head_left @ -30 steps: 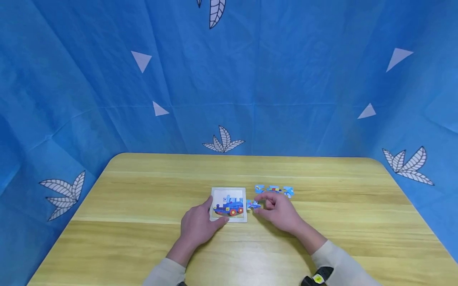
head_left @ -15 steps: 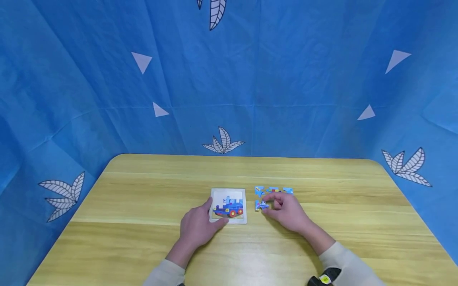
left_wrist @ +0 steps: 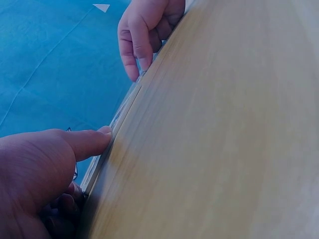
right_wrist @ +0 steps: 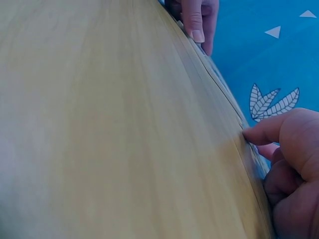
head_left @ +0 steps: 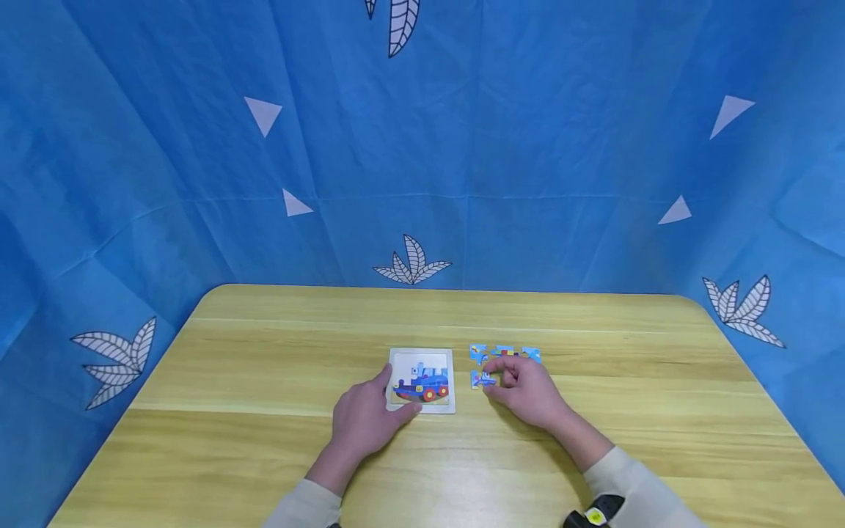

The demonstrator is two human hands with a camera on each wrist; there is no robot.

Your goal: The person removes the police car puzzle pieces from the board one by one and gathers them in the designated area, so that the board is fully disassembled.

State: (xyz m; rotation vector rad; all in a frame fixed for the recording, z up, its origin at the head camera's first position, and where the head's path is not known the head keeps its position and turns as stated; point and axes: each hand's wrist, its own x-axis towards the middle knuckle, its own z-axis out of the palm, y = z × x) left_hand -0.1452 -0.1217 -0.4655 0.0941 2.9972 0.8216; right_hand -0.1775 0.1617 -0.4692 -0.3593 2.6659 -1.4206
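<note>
A square puzzle tray (head_left: 454,381) with a pale rim lies flat on the table, its lower part filled with a blue train picture and its upper part bare white. My left hand (head_left: 366,418) holds it at the left and near edges, thumb laid along the near rim. To the right of the tray, my right hand (head_left: 524,389) pinches a blue puzzle piece (head_left: 477,379) between thumb and index finger, close over the table. In the right wrist view the right hand (right_wrist: 294,159) has its fingertips right at the tabletop. Behind it are several loose puzzle pieces (head_left: 478,353), partly covered by the fingers.
The wooden table (head_left: 284,352) has rounded far corners. A blue curtain (head_left: 554,169) printed with white leaves and triangles hangs behind it and at both sides. A dark band (head_left: 594,511) sits at the right sleeve.
The right hand has moved a little to the right with the puzzle piece, from beside the tray's rim to near the loose pieces, then stayed there. The left hand keeps its place on the tray.
</note>
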